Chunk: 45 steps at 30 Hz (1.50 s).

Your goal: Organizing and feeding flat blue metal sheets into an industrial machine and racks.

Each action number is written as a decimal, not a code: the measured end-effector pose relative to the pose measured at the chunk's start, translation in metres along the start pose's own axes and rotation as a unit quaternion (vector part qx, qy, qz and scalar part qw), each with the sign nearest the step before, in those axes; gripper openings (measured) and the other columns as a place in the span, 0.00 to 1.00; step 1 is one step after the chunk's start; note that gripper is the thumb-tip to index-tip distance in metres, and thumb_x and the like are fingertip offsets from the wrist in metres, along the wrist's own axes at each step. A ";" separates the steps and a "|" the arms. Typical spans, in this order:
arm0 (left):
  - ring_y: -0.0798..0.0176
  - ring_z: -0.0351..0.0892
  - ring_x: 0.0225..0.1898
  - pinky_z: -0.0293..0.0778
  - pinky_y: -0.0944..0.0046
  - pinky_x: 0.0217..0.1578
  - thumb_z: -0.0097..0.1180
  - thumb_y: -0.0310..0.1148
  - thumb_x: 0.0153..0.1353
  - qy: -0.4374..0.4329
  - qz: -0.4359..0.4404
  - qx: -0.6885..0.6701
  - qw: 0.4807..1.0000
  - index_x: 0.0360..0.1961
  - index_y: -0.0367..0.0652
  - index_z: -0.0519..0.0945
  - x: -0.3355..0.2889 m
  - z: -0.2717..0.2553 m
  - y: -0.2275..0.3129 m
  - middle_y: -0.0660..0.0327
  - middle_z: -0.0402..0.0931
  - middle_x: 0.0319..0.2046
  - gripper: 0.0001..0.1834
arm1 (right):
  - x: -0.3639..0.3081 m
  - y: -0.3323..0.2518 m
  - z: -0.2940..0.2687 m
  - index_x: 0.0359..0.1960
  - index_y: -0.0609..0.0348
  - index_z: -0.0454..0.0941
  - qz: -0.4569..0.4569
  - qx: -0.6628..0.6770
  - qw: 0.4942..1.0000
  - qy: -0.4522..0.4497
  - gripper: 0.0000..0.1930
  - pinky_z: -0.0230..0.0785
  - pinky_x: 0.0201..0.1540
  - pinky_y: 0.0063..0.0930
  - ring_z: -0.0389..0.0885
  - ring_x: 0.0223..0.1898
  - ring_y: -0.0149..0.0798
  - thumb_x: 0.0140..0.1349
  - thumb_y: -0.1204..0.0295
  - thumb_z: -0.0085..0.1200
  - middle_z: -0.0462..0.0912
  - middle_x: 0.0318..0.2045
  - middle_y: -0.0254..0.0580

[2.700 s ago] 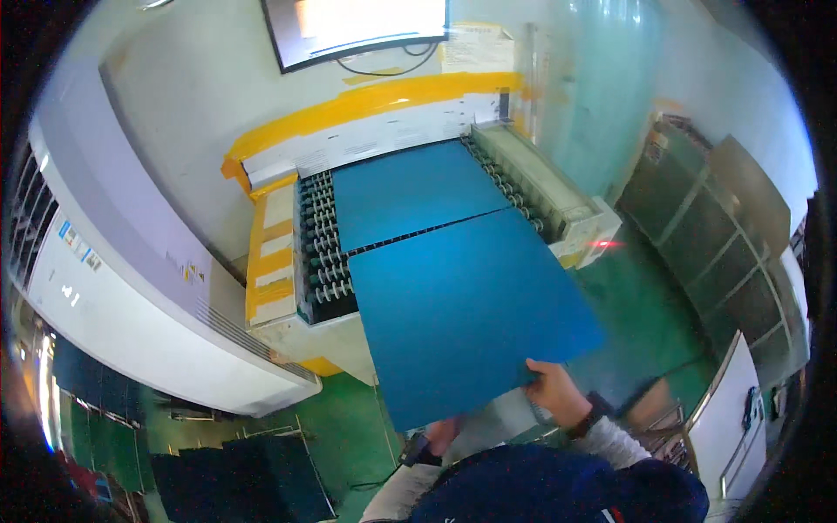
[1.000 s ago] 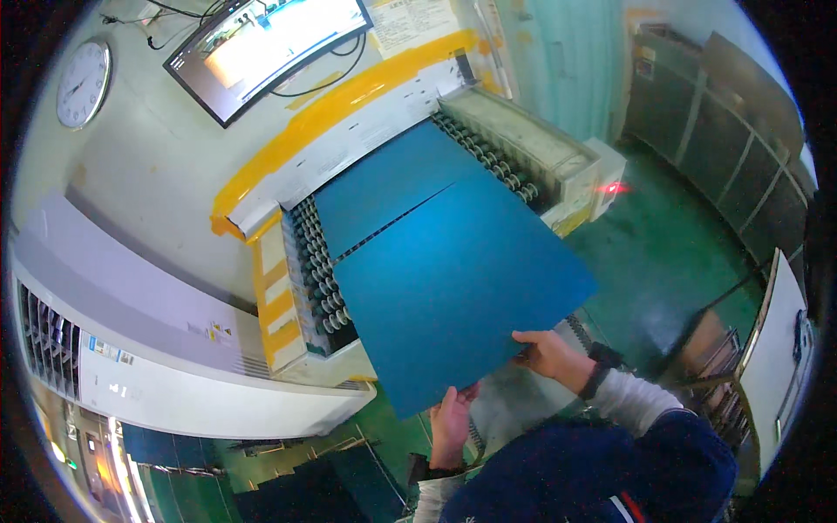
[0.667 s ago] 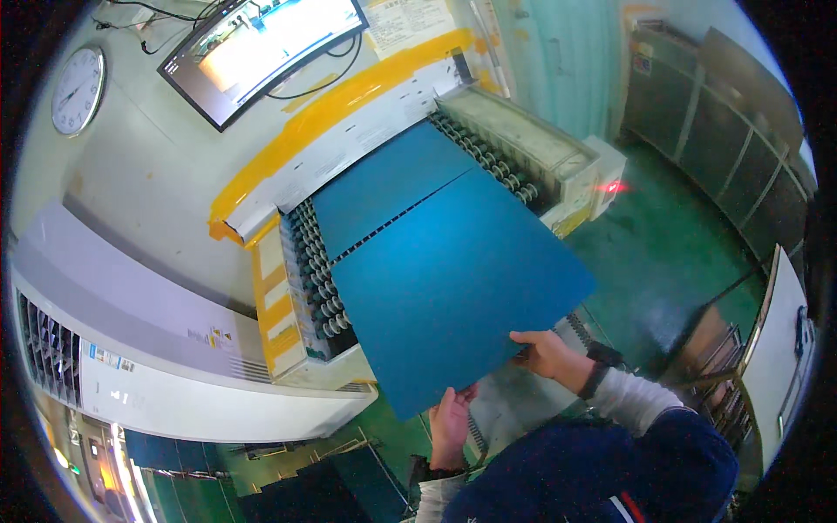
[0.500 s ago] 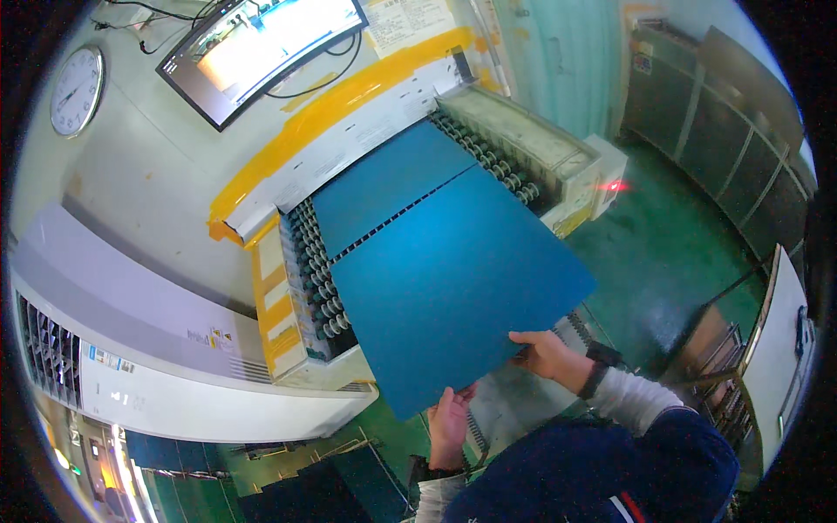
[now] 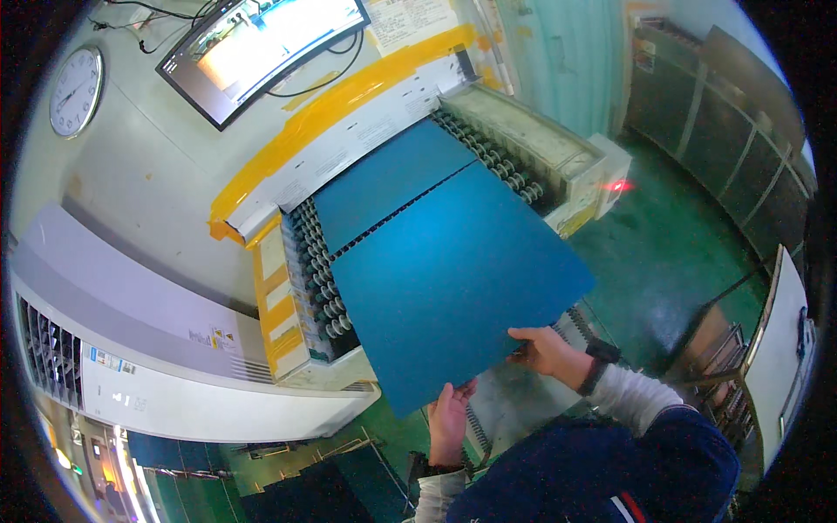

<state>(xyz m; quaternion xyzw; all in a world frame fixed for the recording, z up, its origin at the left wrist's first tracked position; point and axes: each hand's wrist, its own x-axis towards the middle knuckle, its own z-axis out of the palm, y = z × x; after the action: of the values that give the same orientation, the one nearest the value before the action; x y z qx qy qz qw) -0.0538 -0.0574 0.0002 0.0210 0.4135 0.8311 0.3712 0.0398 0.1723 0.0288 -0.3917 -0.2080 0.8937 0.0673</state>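
A large flat blue panel (image 5: 462, 270) lies partly on the roller conveyor (image 5: 318, 279), its near part sticking out toward me. My left hand (image 5: 448, 420) grips the near edge, thumb at the edge and fingers reaching underneath. Further right along that edge, my right hand (image 5: 549, 356) pinches the panel with the thumb on top and the other fingers below. Beyond a narrow gap showing the rollers, a second blue panel (image 5: 392, 187) rests on the conveyor, its far end at the machine's white, yellow-taped front (image 5: 336, 152).
Side housings flank the rollers, the right one (image 5: 532, 131) carrying a red light. A white air conditioner (image 5: 174, 340) stands at left. Above hang a screen (image 5: 261, 52) and a wall clock (image 5: 76, 91). Dark racks (image 5: 724, 122) line the right, with a white board (image 5: 776, 349) nearer.
Almost nothing differs. Both hands keep their hold on the near panel, which stays in nearly the same place; the view has shifted very slightly.
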 end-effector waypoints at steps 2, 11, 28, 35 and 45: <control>0.45 0.78 0.50 0.71 0.45 0.55 0.45 0.31 0.69 0.011 0.005 -0.001 1.000 0.54 0.33 0.70 0.000 0.009 0.003 0.46 0.76 0.50 0.16 | 0.006 0.001 -0.004 0.40 0.61 0.76 -0.002 -0.002 1.000 -0.006 0.08 0.77 0.31 0.39 0.81 0.34 0.43 0.61 0.73 0.58 0.81 0.34 0.42; 0.45 0.77 0.50 0.70 0.44 0.55 0.45 0.31 0.69 0.019 0.005 0.001 1.000 0.54 0.33 0.69 0.008 0.004 0.003 0.47 0.76 0.50 0.17 | 0.011 -0.002 0.002 0.40 0.59 0.76 -0.016 -0.017 0.999 -0.024 0.08 0.77 0.34 0.39 0.81 0.36 0.42 0.61 0.72 0.57 0.82 0.36 0.40; 0.42 0.78 0.49 0.73 0.48 0.50 0.50 0.34 0.68 0.042 0.005 -0.005 0.999 0.37 0.36 0.75 0.026 -0.001 0.008 0.46 0.78 0.46 0.10 | 0.022 -0.008 0.011 0.43 0.61 0.75 -0.012 -0.012 0.999 -0.036 0.11 0.76 0.34 0.37 0.80 0.35 0.42 0.61 0.72 0.57 0.80 0.38 0.42; 0.43 0.79 0.48 0.72 0.46 0.52 0.47 0.35 0.69 0.045 0.004 0.001 0.999 0.38 0.36 0.74 0.034 -0.005 0.009 0.46 0.78 0.46 0.11 | 0.024 -0.011 0.019 0.38 0.61 0.76 -0.017 0.003 0.999 -0.029 0.07 0.77 0.32 0.38 0.80 0.33 0.42 0.62 0.72 0.57 0.81 0.34 0.42; 0.44 0.78 0.48 0.71 0.45 0.55 0.45 0.34 0.70 0.031 0.002 0.013 0.999 0.37 0.35 0.75 0.039 -0.003 0.016 0.42 0.78 0.44 0.12 | 0.033 -0.014 0.024 0.37 0.59 0.76 -0.002 0.016 1.000 -0.025 0.06 0.77 0.34 0.37 0.80 0.34 0.40 0.61 0.73 0.58 0.81 0.34 0.41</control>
<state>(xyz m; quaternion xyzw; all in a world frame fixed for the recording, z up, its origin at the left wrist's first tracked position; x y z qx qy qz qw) -0.0924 -0.0404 -0.0010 0.0011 0.4351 0.8270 0.3561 -0.0006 0.1871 0.0271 -0.3676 -0.1964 0.9063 0.0705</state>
